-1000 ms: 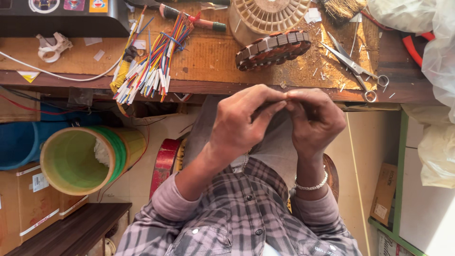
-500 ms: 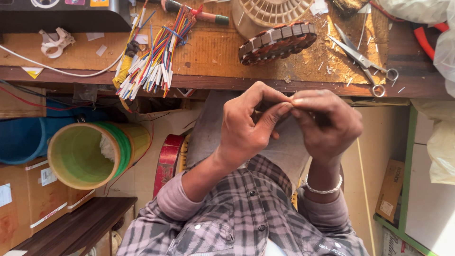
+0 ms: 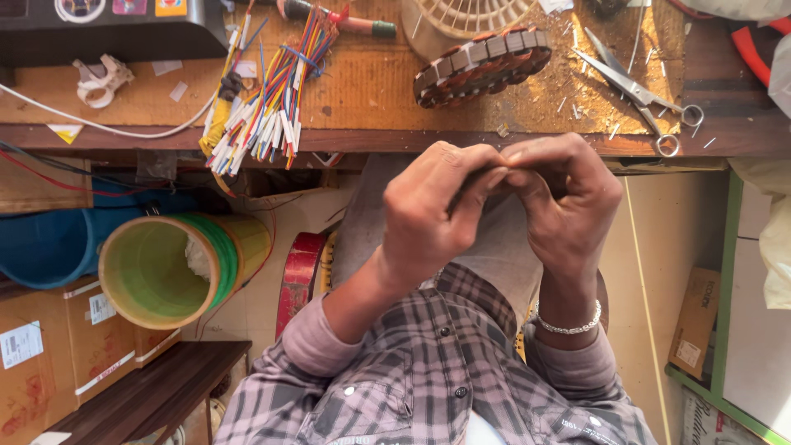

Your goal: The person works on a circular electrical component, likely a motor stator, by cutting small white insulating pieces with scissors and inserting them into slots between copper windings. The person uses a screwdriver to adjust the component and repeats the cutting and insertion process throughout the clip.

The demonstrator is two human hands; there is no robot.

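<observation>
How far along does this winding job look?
Done, it seems: the stator on the bench already carries wound coils, and offcuts litter the top. In hand: the left hand and right hand pinch something small together; what it is stays hidden. Left, probably: the wire bundle lies unconnected, scissors idle.

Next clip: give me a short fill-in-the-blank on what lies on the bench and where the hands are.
1. The steel scissors lie to the ____ of the round copper-wound stator ring.
2. The left hand and right hand meet at the ____.
3. A silver chain bracelet circles the ____ wrist.
4. The bundle of coloured wires lies on the ____ workbench.

Missing: right; fingertips; right; wooden
</observation>
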